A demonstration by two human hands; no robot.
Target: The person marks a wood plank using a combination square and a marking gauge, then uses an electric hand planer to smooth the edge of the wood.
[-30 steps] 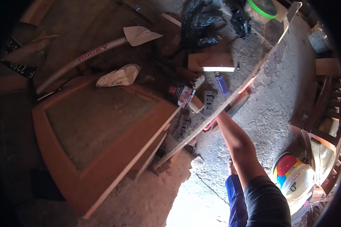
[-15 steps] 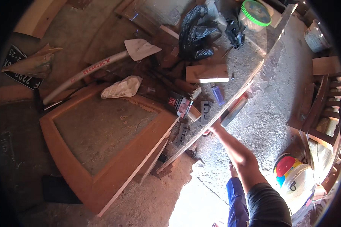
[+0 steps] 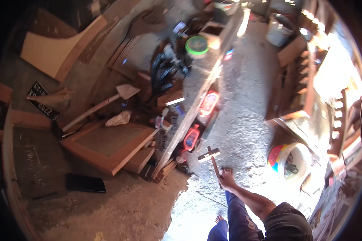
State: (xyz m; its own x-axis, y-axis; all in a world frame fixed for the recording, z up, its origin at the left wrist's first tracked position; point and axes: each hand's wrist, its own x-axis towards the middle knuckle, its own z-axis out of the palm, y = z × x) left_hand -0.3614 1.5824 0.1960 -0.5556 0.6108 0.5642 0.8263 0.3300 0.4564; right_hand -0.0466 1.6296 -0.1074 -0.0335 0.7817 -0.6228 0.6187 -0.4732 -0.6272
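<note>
Hand tool (image 3: 208, 155) in R hand (image 3: 228, 181), long board (image 3: 183, 126) to L, framed panel (image 3: 108, 137) farther L, pail (image 3: 275, 156) on R

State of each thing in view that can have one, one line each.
Hammer-shaped tool: held
Right hand: closed on the tool
Green-lidded tub: closed
Black plastic bag: crumpled
Black slab: lying flat
Colourful bucket: covered or open, cannot tell

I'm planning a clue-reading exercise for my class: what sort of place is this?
Probably a cluttered woodworking workshop. Showing it are a wooden frame, a long plank and a wooden-handled tool in the person's right hand.
</note>
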